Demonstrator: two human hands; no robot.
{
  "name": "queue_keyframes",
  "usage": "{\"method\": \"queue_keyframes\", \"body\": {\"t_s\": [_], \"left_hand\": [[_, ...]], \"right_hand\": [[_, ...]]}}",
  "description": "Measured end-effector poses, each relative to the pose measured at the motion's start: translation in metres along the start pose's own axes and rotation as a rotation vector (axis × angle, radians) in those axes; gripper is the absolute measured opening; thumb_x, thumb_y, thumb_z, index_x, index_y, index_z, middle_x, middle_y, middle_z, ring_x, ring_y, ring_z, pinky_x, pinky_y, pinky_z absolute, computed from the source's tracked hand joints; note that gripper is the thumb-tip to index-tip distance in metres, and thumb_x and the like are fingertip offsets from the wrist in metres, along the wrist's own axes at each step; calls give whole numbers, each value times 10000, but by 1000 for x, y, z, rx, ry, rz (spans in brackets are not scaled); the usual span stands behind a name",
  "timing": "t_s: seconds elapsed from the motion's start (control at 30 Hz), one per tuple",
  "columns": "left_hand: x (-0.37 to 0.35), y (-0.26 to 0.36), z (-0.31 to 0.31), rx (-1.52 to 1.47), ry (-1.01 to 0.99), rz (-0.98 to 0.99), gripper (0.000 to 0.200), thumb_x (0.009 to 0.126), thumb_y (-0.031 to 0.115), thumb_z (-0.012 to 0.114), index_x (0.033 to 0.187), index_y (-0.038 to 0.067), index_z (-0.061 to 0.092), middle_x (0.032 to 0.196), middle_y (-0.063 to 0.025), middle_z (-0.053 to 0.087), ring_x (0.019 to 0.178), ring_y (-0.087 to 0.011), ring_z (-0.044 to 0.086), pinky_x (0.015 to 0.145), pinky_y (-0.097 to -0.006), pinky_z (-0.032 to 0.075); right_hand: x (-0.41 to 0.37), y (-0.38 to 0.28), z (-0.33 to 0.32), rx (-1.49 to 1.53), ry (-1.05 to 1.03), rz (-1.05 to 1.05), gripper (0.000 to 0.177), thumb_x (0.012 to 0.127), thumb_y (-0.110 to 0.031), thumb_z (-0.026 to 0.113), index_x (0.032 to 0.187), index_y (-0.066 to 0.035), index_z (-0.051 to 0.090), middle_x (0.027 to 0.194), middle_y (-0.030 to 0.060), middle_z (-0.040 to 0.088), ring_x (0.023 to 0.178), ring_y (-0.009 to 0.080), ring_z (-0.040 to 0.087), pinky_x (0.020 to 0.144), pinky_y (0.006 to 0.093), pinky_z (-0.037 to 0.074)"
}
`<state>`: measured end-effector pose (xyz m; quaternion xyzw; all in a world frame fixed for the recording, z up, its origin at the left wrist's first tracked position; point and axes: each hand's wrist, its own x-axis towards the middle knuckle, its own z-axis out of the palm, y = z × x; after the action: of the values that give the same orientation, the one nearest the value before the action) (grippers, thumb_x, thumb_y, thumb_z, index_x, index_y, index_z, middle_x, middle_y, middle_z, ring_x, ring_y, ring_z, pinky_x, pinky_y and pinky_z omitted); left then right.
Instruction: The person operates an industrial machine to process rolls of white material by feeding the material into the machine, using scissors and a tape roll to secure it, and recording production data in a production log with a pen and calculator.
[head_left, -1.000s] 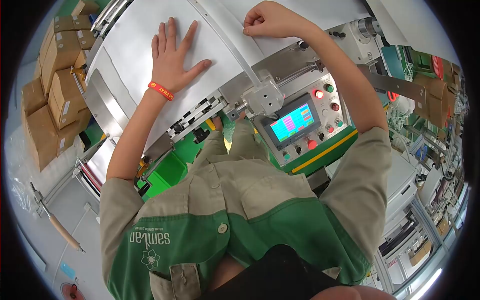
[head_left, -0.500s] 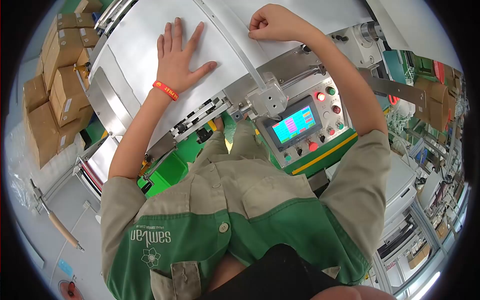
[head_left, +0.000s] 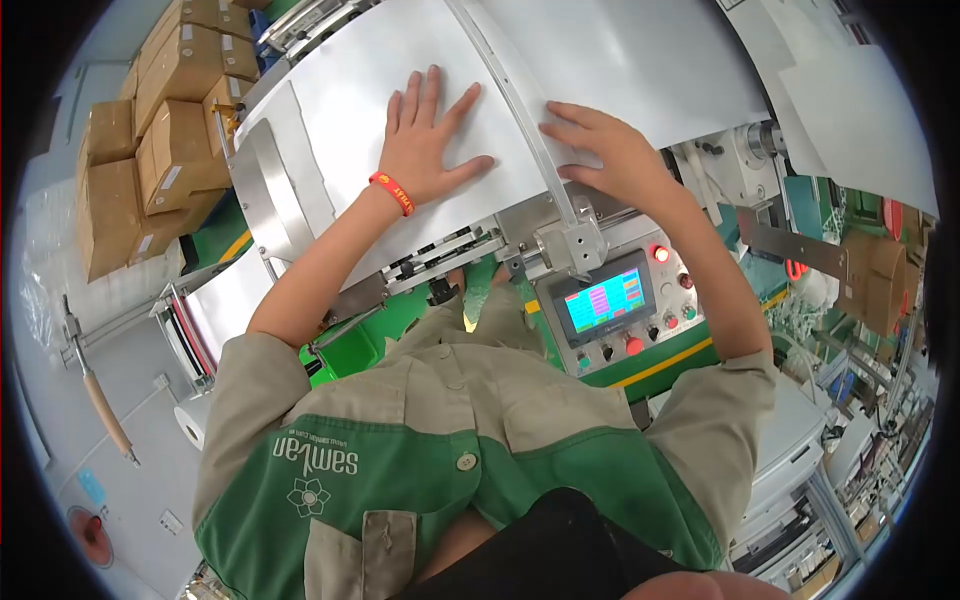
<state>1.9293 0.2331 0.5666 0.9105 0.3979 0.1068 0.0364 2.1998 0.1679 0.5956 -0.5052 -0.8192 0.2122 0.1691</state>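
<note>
A wide white sheet covers the machine's top. My left hand, with a red wristband, lies flat on it, fingers spread. A narrow metal bar crosses above the sheet between my hands. To the right of that bar, my right hand rests on the white surface with its fingers apart and their tips toward the bar. Neither hand shows anything held. The bar's near end meets a metal block.
The control panel with a lit screen and buttons sits below my right hand. Cardboard boxes are stacked at the left. A green bin is under the machine. A metal arm juts out at the right.
My right hand has opened from a closed shape and sits lower, closer beside the bar. My left hand stays spread on the sheet. The whole view has shifted.
</note>
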Motion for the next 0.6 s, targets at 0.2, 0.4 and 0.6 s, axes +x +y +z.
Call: {"method": "queue_keyframes", "body": {"t_s": [0.2,0.4,0.6], "left_hand": [[54,-40,9,-35,-8,-83,565,875,537,447,1384,299,385,1467,-129,294,1383,-353,180,1119,-468,145],[146,-97,40,182,169,-67,472,930,470,362,1391,373,346,1446,30,362,1384,-256,230,1118,-528,136],[152,-93,38,254,52,-236,464,956,443,267,1419,419,255,1463,74,336,1386,-224,237,1092,-608,77]], "right_hand": [[-1,-2,2,-138,-4,-92,490,738,-151,686,1210,-108,563,1354,85,463,1214,262,469,964,349,438],[4,-7,-1,-245,-75,-91,465,737,-174,682,1178,-74,571,1350,84,471,1220,258,466,962,355,431],[-21,-5,1,-370,-56,-109,292,846,-207,574,1130,-147,604,1254,7,565,1204,208,494,992,396,394]]}}
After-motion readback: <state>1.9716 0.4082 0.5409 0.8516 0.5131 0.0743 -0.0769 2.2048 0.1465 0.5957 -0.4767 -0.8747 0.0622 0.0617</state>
